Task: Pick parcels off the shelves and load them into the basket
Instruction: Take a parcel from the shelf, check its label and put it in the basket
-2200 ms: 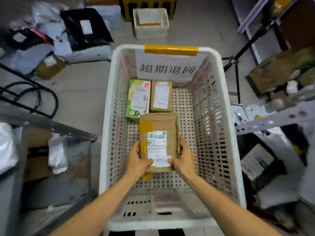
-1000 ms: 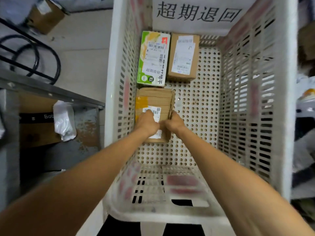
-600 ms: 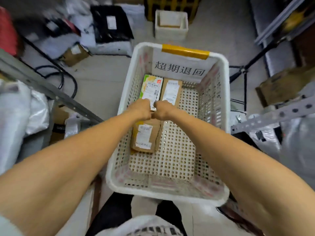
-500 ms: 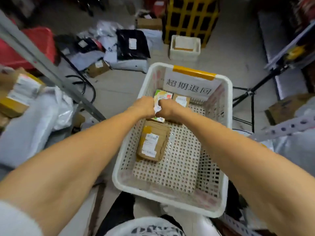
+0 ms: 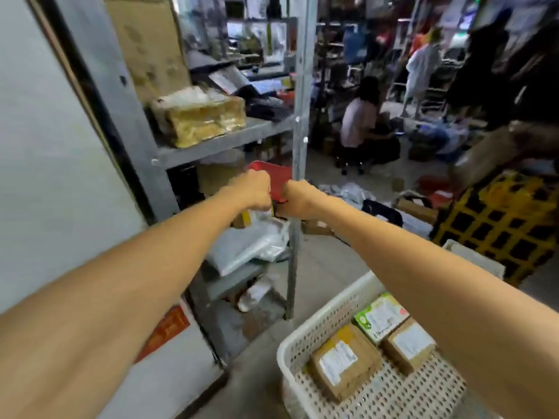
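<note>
Left hand (image 5: pixel 252 189) and right hand (image 5: pixel 298 198) hover with fingers curled on nothing visible, before the shelf (image 5: pixel 217 143) where a tape-wrapped parcel (image 5: pixel 199 116) and grey mailer bags (image 5: pixel 251 243) wait. Best to open both hands wide, take one parcel by both sides, and set it beside those already in the basket (image 5: pixel 302 334).
</note>
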Demonstrator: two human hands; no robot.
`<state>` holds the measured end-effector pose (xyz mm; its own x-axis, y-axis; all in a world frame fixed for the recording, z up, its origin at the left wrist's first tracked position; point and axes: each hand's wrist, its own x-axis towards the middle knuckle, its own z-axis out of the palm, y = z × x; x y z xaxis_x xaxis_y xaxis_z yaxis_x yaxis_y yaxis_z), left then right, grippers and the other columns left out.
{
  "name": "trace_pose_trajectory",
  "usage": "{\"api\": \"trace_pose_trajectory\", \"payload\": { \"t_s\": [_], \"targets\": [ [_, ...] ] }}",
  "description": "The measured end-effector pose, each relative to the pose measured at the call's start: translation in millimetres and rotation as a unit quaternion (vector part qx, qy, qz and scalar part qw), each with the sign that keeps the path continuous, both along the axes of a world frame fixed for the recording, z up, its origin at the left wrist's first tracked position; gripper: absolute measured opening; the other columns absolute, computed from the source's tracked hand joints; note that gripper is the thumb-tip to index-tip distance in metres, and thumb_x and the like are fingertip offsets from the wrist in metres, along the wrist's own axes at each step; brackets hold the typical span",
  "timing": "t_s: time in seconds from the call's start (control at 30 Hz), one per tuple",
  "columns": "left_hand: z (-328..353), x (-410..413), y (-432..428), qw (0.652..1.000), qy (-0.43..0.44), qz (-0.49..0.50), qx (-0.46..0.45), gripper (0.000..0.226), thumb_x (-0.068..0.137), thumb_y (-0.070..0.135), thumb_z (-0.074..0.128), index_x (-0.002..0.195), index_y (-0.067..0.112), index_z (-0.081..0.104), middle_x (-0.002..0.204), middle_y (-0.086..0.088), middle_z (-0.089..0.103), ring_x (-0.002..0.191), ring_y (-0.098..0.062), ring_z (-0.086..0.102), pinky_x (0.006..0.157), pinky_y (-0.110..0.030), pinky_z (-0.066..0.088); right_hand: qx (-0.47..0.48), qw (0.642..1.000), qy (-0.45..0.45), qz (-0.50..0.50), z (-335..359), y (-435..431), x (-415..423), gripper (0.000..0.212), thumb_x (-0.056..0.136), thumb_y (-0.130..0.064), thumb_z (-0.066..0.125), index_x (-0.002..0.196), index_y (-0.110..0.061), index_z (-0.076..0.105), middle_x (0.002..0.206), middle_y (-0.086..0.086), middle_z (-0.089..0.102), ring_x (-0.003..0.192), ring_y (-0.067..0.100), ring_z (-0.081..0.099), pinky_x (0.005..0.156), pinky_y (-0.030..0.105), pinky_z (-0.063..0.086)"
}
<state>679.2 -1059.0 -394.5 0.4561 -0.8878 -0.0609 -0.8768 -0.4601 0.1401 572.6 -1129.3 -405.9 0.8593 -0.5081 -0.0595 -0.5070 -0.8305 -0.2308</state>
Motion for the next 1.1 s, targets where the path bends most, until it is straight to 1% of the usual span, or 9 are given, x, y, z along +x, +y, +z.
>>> {"api": "trace_pose_trajectory", "payload": {
  "t_s": [0.1, 0.2, 0.33, 0.43, 0.57, 0.67, 0.77, 0.97, 1.1],
  "targets": [
    [31, 39, 99, 0.996, -0.012, 0.091, -0.019, 0.032, 0.079, 0.017, 0.065, 0.111, 0.013, 0.064, 0.11, -0.011, 0.065, 0.097, -0.03, 0.063, 0.079, -0.036, 0.054, -0.033, 0.99, -0.037, 0.132, 35, 68, 51, 0.023, 0.09, -0.021, 0.059, 0.108, -0.007, 0.064, 0.098, 0.004, 0.057, 0.099, 0.023, 0.057, 0.077, 0.033, 0.041],
    [52, 64, 218, 0.978, -0.016, 0.206, -0.026, 0.04, 0.077, 0.019, 0.069, 0.116, 0.016, 0.06, 0.115, -0.008, 0.062, 0.104, -0.029, 0.061, 0.084, -0.034, 0.051, 0.002, 0.981, -0.058, 0.187, 67, 156, 98, 0.036, 0.089, -0.026, 0.064, 0.114, 0.0, 0.059, 0.103, 0.009, 0.056, 0.099, 0.027, 0.056, 0.072, 0.031, 0.041],
    [85, 70, 373, 0.935, -0.02, 0.352, -0.048, 0.048, 0.076, 0.023, 0.072, 0.121, 0.019, 0.055, 0.118, -0.005, 0.059, 0.102, -0.026, 0.059, 0.081, -0.032, 0.05, 0.026, 0.953, -0.073, 0.294, 98, 285, 140, 0.059, 0.084, -0.034, 0.071, 0.132, -0.009, 0.05, 0.131, 0.01, 0.053, 0.115, 0.028, 0.054, 0.084, 0.03, 0.044],
    [112, 58, 476, 0.903, -0.046, 0.426, -0.037, 0.052, 0.075, 0.026, 0.074, 0.123, 0.02, 0.055, 0.12, -0.004, 0.057, 0.104, -0.025, 0.058, 0.08, -0.033, 0.05, 0.042, 0.919, -0.096, 0.381, 117, 376, 151, 0.059, 0.081, -0.029, 0.075, 0.13, -0.009, 0.051, 0.131, 0.011, 0.053, 0.117, 0.029, 0.053, 0.092, 0.034, 0.047],
    [142, 22, 593, 0.862, -0.053, 0.502, -0.039, 0.049, 0.075, 0.026, 0.076, 0.119, 0.025, 0.056, 0.118, -0.001, 0.056, 0.102, -0.024, 0.058, 0.082, -0.037, 0.052, 0.042, 0.86, -0.109, 0.497, 148, 483, 143, 0.054, 0.079, -0.023, 0.078, 0.123, -0.003, 0.054, 0.121, 0.014, 0.057, 0.11, 0.029, 0.057, 0.086, 0.036, 0.05],
    [162, -9, 657, 0.835, -0.068, 0.543, -0.055, 0.043, 0.071, 0.026, 0.079, 0.107, 0.03, 0.056, 0.112, -0.001, 0.058, 0.098, -0.022, 0.059, 0.085, -0.041, 0.052, 0.05, 0.818, -0.119, 0.561, 166, 545, 140, 0.067, 0.076, -0.021, 0.081, 0.132, -0.005, 0.05, 0.13, 0.013, 0.054, 0.119, 0.028, 0.053, 0.096, 0.037, 0.048],
    [185, -55, 714, 0.802, -0.083, 0.588, -0.063, 0.041, 0.074, 0.019, 0.076, 0.11, 0.024, 0.058, 0.107, 0.001, 0.06, 0.094, -0.019, 0.058, 0.082, -0.036, 0.052, 0.068, 0.759, -0.126, 0.635, 188, 606, 130, 0.071, 0.072, -0.018, 0.084, 0.133, -0.008, 0.051, 0.131, 0.011, 0.054, 0.121, 0.026, 0.053, 0.101, 0.037, 0.046],
    [220, -134, 775, 0.713, -0.134, 0.682, -0.092, 0.039, 0.075, 0.009, 0.075, 0.111, 0.012, 0.062, 0.106, -0.006, 0.065, 0.098, -0.026, 0.061, 0.087, -0.036, 0.05, 0.08, 0.637, -0.171, 0.747, 225, 689, 115, 0.059, 0.072, -0.023, 0.084, 0.124, -0.017, 0.058, 0.122, 0.002, 0.057, 0.114, 0.02, 0.054, 0.096, 0.036, 0.048],
    [240, -168, 782, 0.649, -0.181, 0.737, -0.055, 0.041, 0.074, 0.014, 0.076, 0.112, 0.019, 0.062, 0.109, -0.001, 0.066, 0.095, -0.02, 0.063, 0.084, -0.035, 0.053, 0.082, 0.573, -0.175, 0.797, 240, 725, 110, 0.054, 0.072, -0.027, 0.082, 0.12, -0.019, 0.057, 0.118, 0.001, 0.056, 0.107, 0.021, 0.056, 0.089, 0.039, 0.051]
  ]
}}
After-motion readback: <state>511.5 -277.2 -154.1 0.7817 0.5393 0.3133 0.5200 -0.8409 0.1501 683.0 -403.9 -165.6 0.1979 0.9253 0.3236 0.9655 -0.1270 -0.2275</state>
